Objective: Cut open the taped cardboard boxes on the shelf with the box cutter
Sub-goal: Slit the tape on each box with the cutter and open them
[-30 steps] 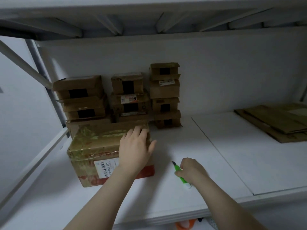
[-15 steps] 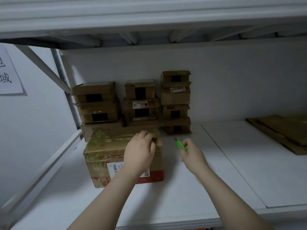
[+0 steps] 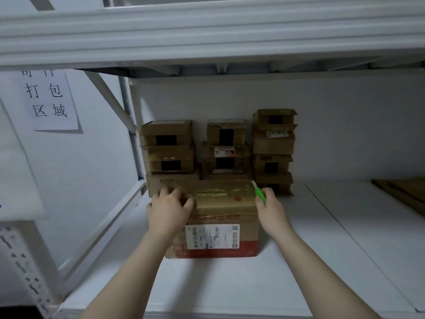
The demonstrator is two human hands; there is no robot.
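A taped cardboard box (image 3: 224, 204) with a white shipping label and red print stands on the white shelf (image 3: 230, 284) in front of me. My left hand (image 3: 169, 209) rests on the box's top left corner, fingers spread over the tape. My right hand (image 3: 271, 209) grips a green box cutter (image 3: 259, 194) at the box's far right top edge, blade end pointing away from me. Behind it, several smaller taped boxes (image 3: 226, 146) are stacked in three columns against the back wall.
Flattened cardboard (image 3: 404, 194) lies at the far right of the shelf. A white upright post and diagonal brace (image 3: 128, 125) stand at the left. A paper sign (image 3: 48, 97) hangs on the left wall. The upper shelf beam (image 3: 207, 38) runs close overhead.
My right hand lifted the green cutter off the shelf and brought it to the box's top right edge. My left hand slid to the box's left corner. The view moved closer and upward.
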